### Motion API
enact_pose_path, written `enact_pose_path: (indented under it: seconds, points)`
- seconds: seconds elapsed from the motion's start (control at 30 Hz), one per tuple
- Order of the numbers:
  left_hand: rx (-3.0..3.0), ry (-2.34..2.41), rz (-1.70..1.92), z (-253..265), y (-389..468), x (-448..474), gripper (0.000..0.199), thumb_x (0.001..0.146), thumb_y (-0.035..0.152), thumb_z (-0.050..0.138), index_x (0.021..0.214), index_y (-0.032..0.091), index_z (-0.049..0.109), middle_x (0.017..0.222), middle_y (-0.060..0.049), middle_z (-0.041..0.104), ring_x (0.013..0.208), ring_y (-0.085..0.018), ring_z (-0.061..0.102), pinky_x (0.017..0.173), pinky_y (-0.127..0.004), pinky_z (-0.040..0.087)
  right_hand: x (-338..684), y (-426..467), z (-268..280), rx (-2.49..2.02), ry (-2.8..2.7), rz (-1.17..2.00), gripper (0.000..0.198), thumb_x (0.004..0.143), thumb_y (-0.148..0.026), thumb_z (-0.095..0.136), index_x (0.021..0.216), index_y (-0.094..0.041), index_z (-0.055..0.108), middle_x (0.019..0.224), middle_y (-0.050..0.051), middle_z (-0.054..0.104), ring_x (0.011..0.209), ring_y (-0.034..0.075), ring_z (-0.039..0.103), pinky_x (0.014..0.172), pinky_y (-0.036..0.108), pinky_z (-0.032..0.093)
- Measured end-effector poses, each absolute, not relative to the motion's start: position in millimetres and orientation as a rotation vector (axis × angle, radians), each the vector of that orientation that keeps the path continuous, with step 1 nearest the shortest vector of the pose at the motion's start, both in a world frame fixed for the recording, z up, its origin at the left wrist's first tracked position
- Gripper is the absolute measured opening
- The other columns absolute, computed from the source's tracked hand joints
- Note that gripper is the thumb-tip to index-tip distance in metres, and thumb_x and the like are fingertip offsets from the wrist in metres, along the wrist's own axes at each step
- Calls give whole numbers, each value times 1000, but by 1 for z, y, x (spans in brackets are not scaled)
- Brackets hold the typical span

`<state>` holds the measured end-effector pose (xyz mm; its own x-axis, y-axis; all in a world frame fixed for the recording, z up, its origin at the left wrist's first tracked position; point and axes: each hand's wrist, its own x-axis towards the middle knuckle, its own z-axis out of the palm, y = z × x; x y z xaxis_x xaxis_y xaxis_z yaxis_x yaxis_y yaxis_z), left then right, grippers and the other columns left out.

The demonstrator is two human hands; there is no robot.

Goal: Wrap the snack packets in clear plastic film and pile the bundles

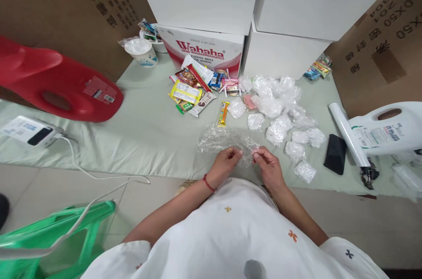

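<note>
Fingertips [238,153] of the left hand [226,163] and right hand [268,165] are pinched on thin clear plastic [214,138], just below the frame's centre; crumpled clear bundles [277,130] spread right of centre; a small orange packet [223,114] lies just beyond the plastic; wrapped snacks [186,92] pile above centre, before a Wahaha carton [231,48] at upper middle.

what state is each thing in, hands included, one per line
Left hand: pinching clear plastic
Right hand: pinching it too
Clear plastic: crumpled, spread out
Plastic bundles: crumpled, clustered together
Orange packet: lying apart from the heap
Snack packets: heaped
Paper cup: upright
White device: cable plugged in
</note>
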<state>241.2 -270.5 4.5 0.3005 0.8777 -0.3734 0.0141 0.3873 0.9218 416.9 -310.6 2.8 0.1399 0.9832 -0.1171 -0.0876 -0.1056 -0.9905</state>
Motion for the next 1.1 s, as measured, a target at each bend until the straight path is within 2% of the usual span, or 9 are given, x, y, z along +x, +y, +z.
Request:
enact_pose_path:
  seconds: [0.3, 0.37, 0.47, 0.57, 0.63, 0.73, 0.87, 0.97, 1.1]
  points:
    - [926, 1123, 907, 2, -274, 226, 44, 81, 60, 71, 77, 20, 52, 60, 8, 43, 54, -8, 35, 53, -24, 27, 424, -317, -10, -1422, -796, 1208, 30, 85, -54, 75, 87, -23, 71, 84, 0, 63, 73, 16, 54, 69, 29, 48]
    - [913, 1138, 920, 5, -276, 223, 46, 80, 61, 72, 76, 20, 52, 60, 8, 44, 54, -8, 36, 52, -23, 28, 428, -321, -5, -1460, -1017, 1021, 24, 91, -48, 69, 90, -24, 72, 91, 3, 64, 80, 18, 57, 73, 31, 50]
    - [846, 1097, 837, 16, -281, 222, 53, 80, 71, 67, 76, 20, 51, 62, 6, 46, 51, -7, 41, 48, -22, 29, 430, -327, 5, -1441, -1515, 561, 14, 97, -31, 63, 101, -28, 77, 103, 7, 66, 95, 23, 59, 85, 38, 51]
    - [786, 1023, 670, 31, -284, 226, 64, 80, 84, 54, 84, 20, 53, 76, 2, 56, 55, -11, 57, 46, -23, 37, 425, -330, 12, -1321, -1916, 265, 27, 96, -20, 62, 113, -33, 77, 107, 8, 69, 100, 26, 58, 90, 43, 51]
    - [791, 1056, 602, 38, -286, 230, 64, 77, 84, 59, 90, 22, 53, 87, 0, 60, 64, -15, 65, 47, -25, 45, 420, -330, 13, -1256, -2054, 194, 34, 96, -16, 60, 120, -34, 76, 110, 8, 71, 102, 26, 59, 90, 43, 51]
    - [822, 1192, 612, 39, -286, 233, 55, 70, 68, 78, 87, 22, 52, 87, 1, 60, 74, -17, 65, 52, -26, 51, 413, -332, 11, -1199, -2151, 176, 41, 97, -12, 58, 127, -36, 73, 111, 7, 73, 105, 25, 60, 90, 41, 52]
    - [756, 1206, 786, 30, -288, 224, 40, 71, 51, 79, 78, 20, 54, 82, 0, 62, 84, -17, 63, 63, -25, 52, 413, -337, 12, -1137, -2137, 269, 39, 97, -10, 56, 123, -33, 73, 107, 7, 72, 100, 24, 60, 87, 41, 53]
    - [659, 1136, 930, 25, -291, 215, 36, 71, 47, 80, 78, 20, 57, 94, -3, 67, 95, -19, 64, 75, -28, 54, 419, -340, 15, -1127, -2019, 432, 33, 98, -14, 54, 118, -30, 74, 102, 8, 71, 90, 22, 60, 79, 41, 53]
    - [568, 1063, 1000, 24, -292, 207, 36, 68, 43, 85, 79, 20, 59, 115, -6, 69, 112, -24, 63, 87, -36, 56, 428, -343, 18, -1271, -1777, 549, 26, 101, -20, 53, 114, -30, 73, 98, 6, 68, 88, 22, 63, 76, 39, 55]
